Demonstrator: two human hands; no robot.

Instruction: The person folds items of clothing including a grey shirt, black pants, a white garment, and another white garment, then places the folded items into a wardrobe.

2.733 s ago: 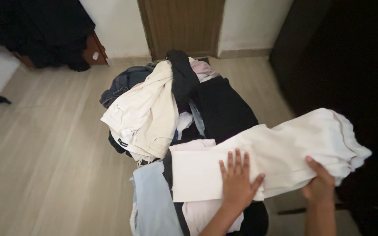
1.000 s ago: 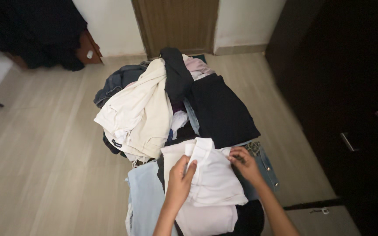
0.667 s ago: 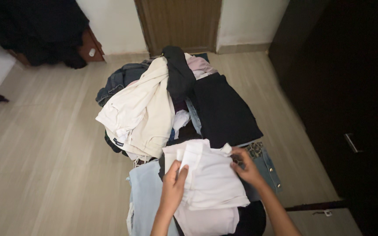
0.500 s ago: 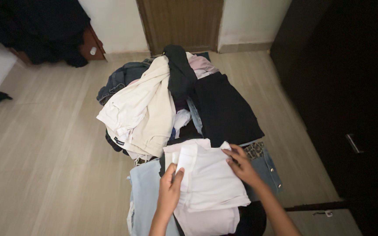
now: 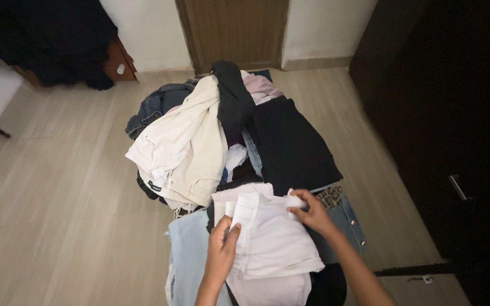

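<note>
**Folding the white garment on the pile**

The white garment (image 5: 273, 238) lies half-folded at the near end of the clothes pile (image 5: 228, 141). The left hand (image 5: 222, 252) pinches its left folded edge; the right hand (image 5: 311, 212) grips its far right corner. Just left of it lies a pale blue garment (image 5: 191, 260); beyond it, black cloth (image 5: 290, 144). Next, I judge, squaring both edges calls for even tension.

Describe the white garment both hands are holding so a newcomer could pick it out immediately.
Start at the heap of clothes on the pale wood-look floor before the brown door. At its near edge lies a folded white fabric garment, pinched by the left hand and right hand. Unlike the rumpled cream trousers beyond, it is flat and ribbed along one band.
</note>
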